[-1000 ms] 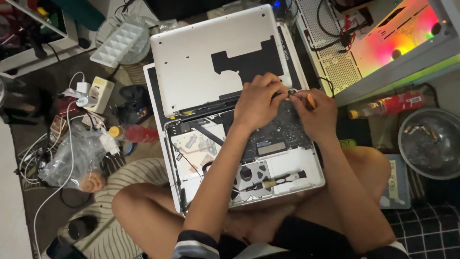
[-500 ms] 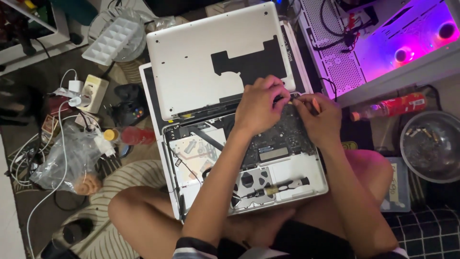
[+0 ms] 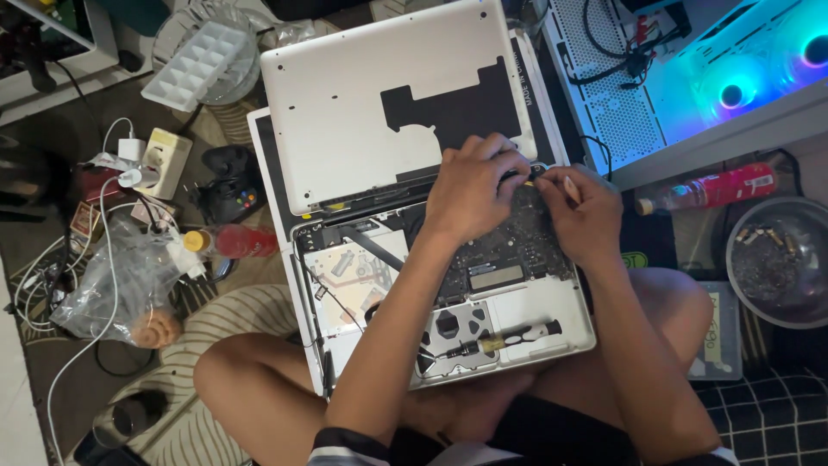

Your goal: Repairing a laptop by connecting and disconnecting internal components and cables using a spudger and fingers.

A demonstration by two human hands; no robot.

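An opened silver laptop (image 3: pixel 535 319) rests upside down on my lap, its circuit board (image 3: pixel 509 250) bared. The removed bottom cover (image 3: pixel 388 95) lies across its far half. My left hand (image 3: pixel 470 185) presses fingertips on the board's far right corner. My right hand (image 3: pixel 586 207) is beside it, pinching a small screwdriver with a pale handle (image 3: pixel 569 185) whose tip meets the same corner. A second black screwdriver (image 3: pixel 500 341) lies on the laptop's near edge.
A lit computer case (image 3: pixel 690 86) stands at the right, a red bottle (image 3: pixel 716 190) and a metal bowl (image 3: pixel 776 259) below it. On the left floor lie a plastic bag (image 3: pixel 112 285), white cables, a power strip (image 3: pixel 164 160), a game controller (image 3: pixel 228 194) and an ice tray (image 3: pixel 198 65).
Both hands stay at the board's far right corner with only slight finger shifts. The case lights have changed from orange-green through purple to blue.
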